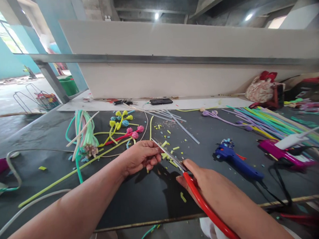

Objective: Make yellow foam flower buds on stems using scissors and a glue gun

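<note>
Above the dark tabletop, my left hand is closed in a pinch at the lower end of a short yellow-green pipe cleaner. My right hand grips red-handled scissors, whose long metal blades point to the upper left and reach the left fingertips. How far the blades are apart is hard to see. Yellow-green cut pieces lie scattered under and beyond the blades. Left of the pinching hand are pipe-cleaner sprigs with yellow buds and pink buds.
A pipe-cleaner bundle lies at left. Clear glue sticks and a phone lie farther back. At right are a blue glue gun, a magenta glue gun with cords, and coloured pipe cleaners. A white panel stands behind.
</note>
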Demonstrator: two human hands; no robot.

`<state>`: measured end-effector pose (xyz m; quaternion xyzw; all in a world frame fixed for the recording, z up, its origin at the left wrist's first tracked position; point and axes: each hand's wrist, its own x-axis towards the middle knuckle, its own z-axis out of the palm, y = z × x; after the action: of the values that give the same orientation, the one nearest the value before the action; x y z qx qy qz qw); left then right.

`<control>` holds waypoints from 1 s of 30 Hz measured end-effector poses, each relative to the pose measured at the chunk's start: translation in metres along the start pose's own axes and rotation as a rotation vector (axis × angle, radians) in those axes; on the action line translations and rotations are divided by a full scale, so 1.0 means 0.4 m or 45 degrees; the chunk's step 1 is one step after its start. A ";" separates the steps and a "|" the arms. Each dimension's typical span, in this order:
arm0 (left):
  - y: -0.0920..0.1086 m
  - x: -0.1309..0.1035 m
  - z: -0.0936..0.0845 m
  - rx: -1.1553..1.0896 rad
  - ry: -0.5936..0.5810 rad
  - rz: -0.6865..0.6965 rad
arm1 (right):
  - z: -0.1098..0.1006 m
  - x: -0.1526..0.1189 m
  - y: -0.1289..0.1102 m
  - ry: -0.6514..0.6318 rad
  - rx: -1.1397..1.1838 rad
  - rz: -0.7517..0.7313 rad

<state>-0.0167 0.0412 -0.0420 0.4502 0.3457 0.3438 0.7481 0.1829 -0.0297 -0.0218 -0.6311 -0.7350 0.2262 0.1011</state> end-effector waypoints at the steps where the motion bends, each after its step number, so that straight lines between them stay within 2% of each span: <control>1: 0.001 0.001 -0.004 -0.013 -0.029 -0.006 | 0.002 0.003 0.004 0.010 -0.035 -0.013; 6: 0.009 0.002 -0.023 -0.079 -0.121 -0.094 | 0.011 0.011 0.021 0.036 -0.137 -0.045; 15: 0.003 0.002 -0.015 0.028 -0.062 -0.101 | -0.001 -0.006 0.008 -0.014 -0.059 0.000; 24: -0.009 0.007 -0.013 0.126 0.007 -0.020 | 0.001 -0.011 -0.001 -0.032 -0.003 0.009; 30: -0.004 0.003 -0.017 0.089 -0.074 -0.020 | 0.008 -0.001 0.010 0.011 -0.069 -0.036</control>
<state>-0.0214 0.0448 -0.0462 0.4833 0.3391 0.3124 0.7442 0.1850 -0.0302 -0.0265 -0.6243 -0.7492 0.2021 0.0903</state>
